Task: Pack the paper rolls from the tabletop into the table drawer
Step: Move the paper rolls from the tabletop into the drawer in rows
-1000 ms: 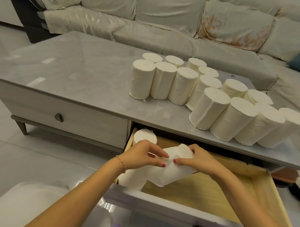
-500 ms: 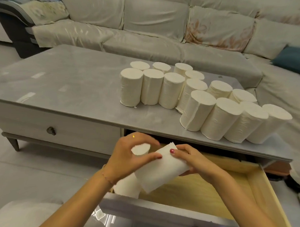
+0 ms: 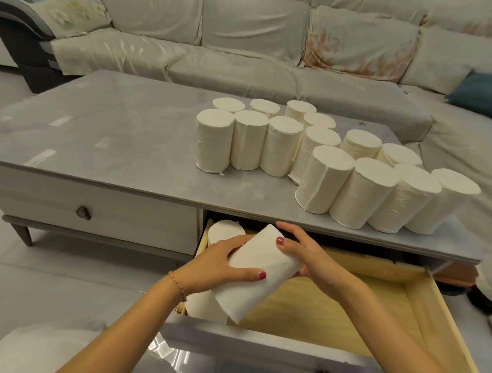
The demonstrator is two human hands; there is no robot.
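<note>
Head view: both hands hold one paper roll (image 3: 256,272) over the open drawer (image 3: 421,300), tilted, lower end toward the drawer's front-left corner. Left hand (image 3: 222,264) wraps the roll from the left, thumb across its near side, fingers curled behind. Right hand (image 3: 303,254) grips the upper end — thumb on top, fingers underneath, mostly hidden.

Inside the drawer: two more rolls against the left wall. One (image 3: 225,231) stands at the back-left corner, partly tucked under the tabletop edge; the other (image 3: 204,306) sits toward the front-left, mostly covered by the held roll and left wrist. Rest of the drawer's wooden floor shows bare to the right.

Above the drawer, on the table (image 3: 112,140): cluster of upright rolls (image 3: 322,155) standing packed together, touching, running from above the drawer's left end out past its right end — front ones close to the table edge.

Left of the drawer: a second, closed drawer with dark knob (image 3: 83,213). Behind the table: sofa (image 3: 262,40) under a pale cover, blue cushion (image 3: 478,94) at its right.
</note>
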